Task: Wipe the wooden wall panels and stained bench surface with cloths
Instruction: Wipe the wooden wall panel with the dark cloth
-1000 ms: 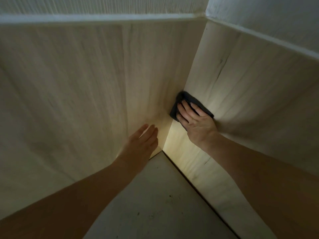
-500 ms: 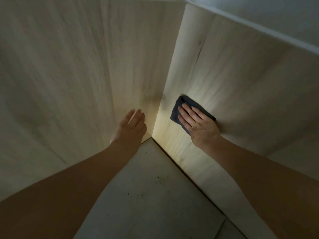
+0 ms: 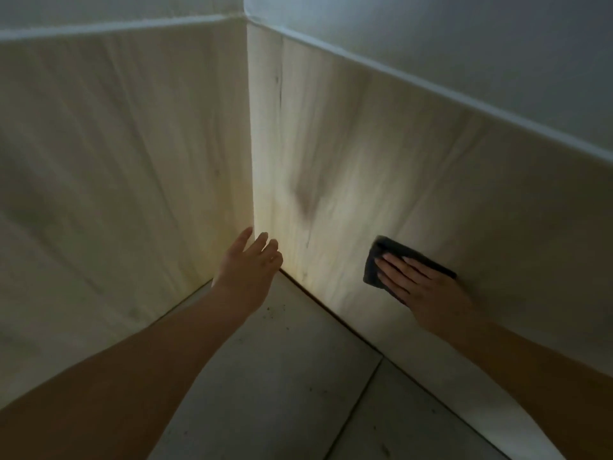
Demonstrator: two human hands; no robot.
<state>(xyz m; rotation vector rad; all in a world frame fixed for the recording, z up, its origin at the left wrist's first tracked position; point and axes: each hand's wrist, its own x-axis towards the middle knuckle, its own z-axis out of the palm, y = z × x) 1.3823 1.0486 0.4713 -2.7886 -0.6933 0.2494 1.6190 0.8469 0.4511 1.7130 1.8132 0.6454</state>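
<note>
Pressing flat against the right wooden wall panel point(image 3: 414, 167), the right hand point(image 3: 428, 287) is lying with its fingers straight and spread over one dark cloth point(image 3: 376, 260), pinning it to the wood rather than curling around it. Only that single cloth is showing, folded into a small pad whose left end is sticking out past the fingertips. It is sitting low on the panel, well to the right of the corner and a little above the line where the panel is meeting the bench surface point(image 3: 292, 376). Two wall panels are coming together in one vertical corner: the left wooden wall panel point(image 3: 116, 167) is lying in dimmer light, while the right one is glowing warm near the corner and is carrying one dark smudge point(image 3: 305, 194) above and to the left of the cloth. The left hand point(image 3: 248, 263) is reaching toward the foot of the corner with its fingers loose and slightly apart, holding nothing; whether its fingertips are touching the wood I cannot tell. Both forearms are bare. The pale bench surface below is showing a scatter of small dark specks point(image 3: 275, 312) near the corner and one thin seam point(image 3: 355, 406) running across it. A pale trim strip point(image 3: 431, 86) is capping each of the two panels.
</note>
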